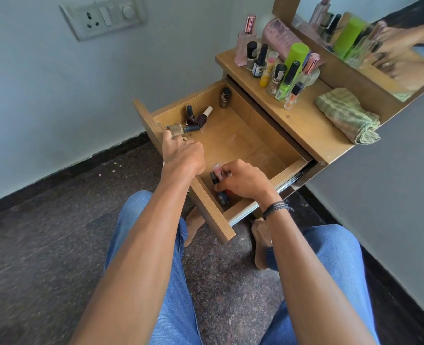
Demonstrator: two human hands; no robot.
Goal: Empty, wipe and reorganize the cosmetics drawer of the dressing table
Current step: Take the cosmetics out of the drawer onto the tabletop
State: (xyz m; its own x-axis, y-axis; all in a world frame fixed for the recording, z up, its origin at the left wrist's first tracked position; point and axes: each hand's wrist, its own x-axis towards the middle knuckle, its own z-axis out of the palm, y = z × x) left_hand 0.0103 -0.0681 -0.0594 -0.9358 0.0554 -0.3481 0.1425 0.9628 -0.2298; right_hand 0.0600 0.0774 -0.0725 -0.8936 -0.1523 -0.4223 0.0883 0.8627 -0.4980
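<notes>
The wooden drawer of the dressing table stands pulled open. My left hand pinches a nail polish bottle with a dark cap at the drawer's front left corner. Two dark nail polish bottles lie beside it, and another bottle stands upright in the far corner. My right hand grips small cosmetics in the near right corner, a pink one and a dark one among them. A blue bottle lies below that hand.
Several bottles stand on the tabletop, among them perfume, nail polish and a green can. A folded green cloth lies to their right, under the mirror. A wall socket is at upper left. My knees and bare feet are below the drawer.
</notes>
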